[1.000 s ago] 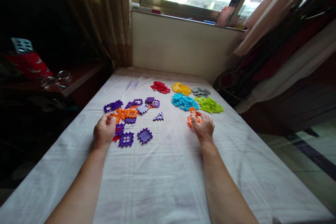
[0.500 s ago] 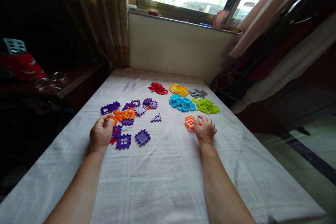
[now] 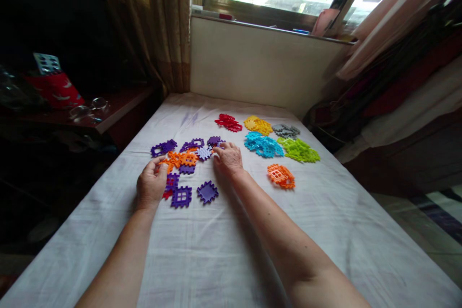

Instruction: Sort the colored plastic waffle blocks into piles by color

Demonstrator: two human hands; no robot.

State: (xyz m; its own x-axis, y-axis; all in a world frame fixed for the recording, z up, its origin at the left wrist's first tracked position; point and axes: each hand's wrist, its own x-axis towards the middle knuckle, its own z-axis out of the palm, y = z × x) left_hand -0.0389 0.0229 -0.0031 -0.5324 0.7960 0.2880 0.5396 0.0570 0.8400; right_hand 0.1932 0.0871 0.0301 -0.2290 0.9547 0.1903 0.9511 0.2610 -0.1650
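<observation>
My left hand (image 3: 152,180) rests at the left edge of a mixed heap, its fingertips pinched at orange pieces (image 3: 172,160). My right hand (image 3: 230,158) reaches over the right side of the same heap, fingers at a purple piece near its back; what they touch is partly hidden. Purple toothed pieces (image 3: 181,197) lie around the orange ones, with bits of red beneath. One purple square (image 3: 207,192) lies apart in front. To the right, two or so orange pieces (image 3: 281,176) overlap in a small pile.
Sorted piles of red (image 3: 228,122), yellow (image 3: 258,125), grey (image 3: 286,131), blue (image 3: 263,145) and lime green pieces (image 3: 299,149) lie toward the back right of the cloth-covered table (image 3: 202,260). Glasses (image 3: 88,109) and a red container (image 3: 59,90) are on a side surface at left.
My right hand has moved left from the small orange pile to the mixed heap, leaving the orange pieces behind. My left hand stays at the heap. The view has shifted slightly.
</observation>
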